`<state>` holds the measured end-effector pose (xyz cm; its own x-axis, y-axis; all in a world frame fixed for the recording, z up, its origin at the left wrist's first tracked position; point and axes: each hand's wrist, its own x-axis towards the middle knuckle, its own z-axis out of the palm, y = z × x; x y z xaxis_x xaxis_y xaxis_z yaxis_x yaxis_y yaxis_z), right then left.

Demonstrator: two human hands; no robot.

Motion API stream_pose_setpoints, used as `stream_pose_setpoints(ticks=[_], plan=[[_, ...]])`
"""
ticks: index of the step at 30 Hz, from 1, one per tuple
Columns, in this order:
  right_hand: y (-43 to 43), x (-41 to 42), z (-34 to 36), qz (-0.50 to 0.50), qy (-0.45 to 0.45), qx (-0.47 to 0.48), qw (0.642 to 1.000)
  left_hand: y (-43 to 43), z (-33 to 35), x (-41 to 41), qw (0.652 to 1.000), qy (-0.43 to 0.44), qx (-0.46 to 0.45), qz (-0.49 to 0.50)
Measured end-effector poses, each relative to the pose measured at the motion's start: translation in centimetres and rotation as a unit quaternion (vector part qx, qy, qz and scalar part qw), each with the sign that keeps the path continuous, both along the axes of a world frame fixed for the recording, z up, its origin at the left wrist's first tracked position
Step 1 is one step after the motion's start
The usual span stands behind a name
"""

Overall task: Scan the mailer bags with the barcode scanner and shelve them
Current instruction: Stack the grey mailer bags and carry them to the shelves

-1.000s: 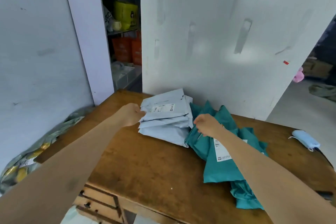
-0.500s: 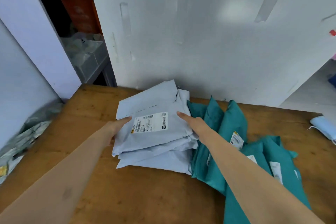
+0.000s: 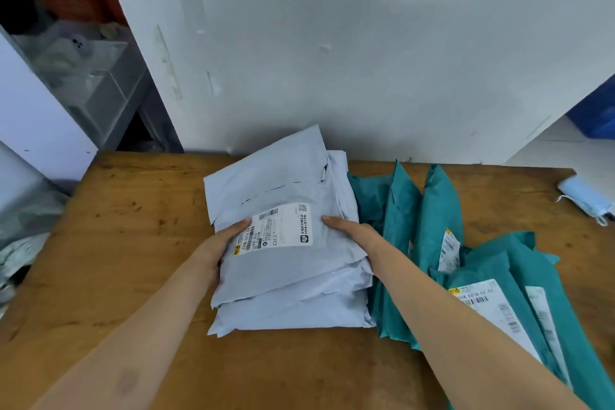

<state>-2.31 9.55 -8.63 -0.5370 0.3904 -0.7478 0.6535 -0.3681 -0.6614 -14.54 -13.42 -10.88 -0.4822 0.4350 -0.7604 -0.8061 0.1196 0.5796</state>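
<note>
Both left hand [image 3: 216,251] and right hand [image 3: 354,233], fingers gripping, flank the grey mailer stack [image 3: 286,280]; its long axis runs near-to-far.

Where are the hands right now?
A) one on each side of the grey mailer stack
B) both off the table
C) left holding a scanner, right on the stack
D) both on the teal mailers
A: the left hand and right hand flank the grey mailer stack, each with a thumb on the top bag, while the teal mailers lie beside it.
</note>
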Motion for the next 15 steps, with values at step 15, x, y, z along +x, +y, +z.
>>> stream_pose_setpoints(ticks=[15], plan=[[0.0,4.5,19.1,-0.077,0.258,0.103,0.958,2.3,20.6,-0.4,0.942,0.274,0.174,-0.090]])
